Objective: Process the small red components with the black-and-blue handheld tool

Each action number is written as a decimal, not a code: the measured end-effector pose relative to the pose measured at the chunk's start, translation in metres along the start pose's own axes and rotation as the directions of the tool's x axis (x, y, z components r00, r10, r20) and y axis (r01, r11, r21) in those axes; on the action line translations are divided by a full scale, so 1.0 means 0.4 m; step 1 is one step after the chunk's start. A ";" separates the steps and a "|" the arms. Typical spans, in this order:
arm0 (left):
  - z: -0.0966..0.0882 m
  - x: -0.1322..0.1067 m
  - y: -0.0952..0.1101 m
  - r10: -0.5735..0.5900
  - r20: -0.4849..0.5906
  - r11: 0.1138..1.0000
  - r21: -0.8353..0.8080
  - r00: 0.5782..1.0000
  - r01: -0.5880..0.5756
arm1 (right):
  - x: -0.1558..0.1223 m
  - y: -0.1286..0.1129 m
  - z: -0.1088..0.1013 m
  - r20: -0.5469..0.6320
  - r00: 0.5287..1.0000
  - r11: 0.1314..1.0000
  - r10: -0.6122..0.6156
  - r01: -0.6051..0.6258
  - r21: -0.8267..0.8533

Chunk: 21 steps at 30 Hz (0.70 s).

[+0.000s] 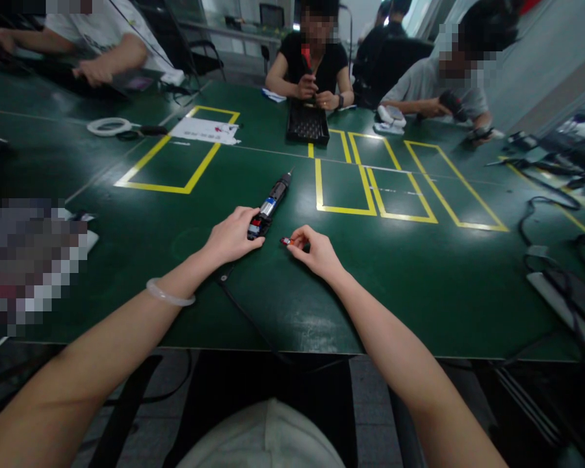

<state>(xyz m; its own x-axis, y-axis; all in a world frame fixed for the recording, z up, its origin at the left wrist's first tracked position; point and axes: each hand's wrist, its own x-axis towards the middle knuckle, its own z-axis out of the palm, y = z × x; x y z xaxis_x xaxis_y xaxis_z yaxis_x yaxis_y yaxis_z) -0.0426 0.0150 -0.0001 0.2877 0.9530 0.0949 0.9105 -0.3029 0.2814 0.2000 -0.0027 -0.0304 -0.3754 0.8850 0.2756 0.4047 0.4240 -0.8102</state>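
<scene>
On the green table, an electric screwdriver (272,203) lies slanted with its thin tip pointing away from me. Its inner parts show along the body: a silver and blue section, and a red piece near the rear. My left hand (231,235) grips the rear end between thumb and fingers. Just right of it, my right hand (316,252) pinches a small red and dark part (287,241), too small to name exactly. That part is apart from the screwdriver. A black cord (246,313) runs from near my left hand over the table's front edge.
Yellow tape rectangles (346,210) mark the table. A black tray (308,127) stands in front of a co-worker across from me. A white sheet (205,130) and a white ring-shaped tool (110,127) lie at far left. Cables (526,224) cross the right side.
</scene>
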 end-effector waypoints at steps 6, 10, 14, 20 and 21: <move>0.016 -0.017 0.042 0.100 0.028 0.994 -0.057 0.995 -0.099 | 0.001 -0.001 0.000 -0.007 1.000 1.000 0.005 -0.005 -0.012; 0.018 -0.026 0.067 0.144 0.038 0.987 -0.075 0.989 -0.141 | 0.001 0.006 0.005 0.009 1.000 0.999 0.006 -0.005 -0.040; 0.020 -0.034 0.084 0.163 0.042 0.983 -0.089 0.986 -0.159 | 0.004 0.008 0.009 0.033 0.999 0.992 0.016 -0.012 -0.123; 0.026 -0.037 0.090 0.176 0.034 0.982 -0.072 0.984 -0.174 | 0.013 0.008 0.016 0.024 1.000 0.984 0.017 -0.012 -0.179; 0.027 -0.037 0.091 0.180 0.031 0.982 -0.064 0.983 -0.178 | 0.014 0.009 0.018 0.024 1.000 0.985 0.016 -0.012 -0.172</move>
<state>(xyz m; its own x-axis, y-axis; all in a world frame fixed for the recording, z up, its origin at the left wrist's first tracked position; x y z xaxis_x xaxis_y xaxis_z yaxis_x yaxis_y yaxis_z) -0.0106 -0.0099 -0.0014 0.4559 0.8826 0.1146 0.8241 -0.4673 0.3201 0.1935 0.0026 -0.0354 -0.3888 0.8868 0.2499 0.5464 0.4403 -0.7125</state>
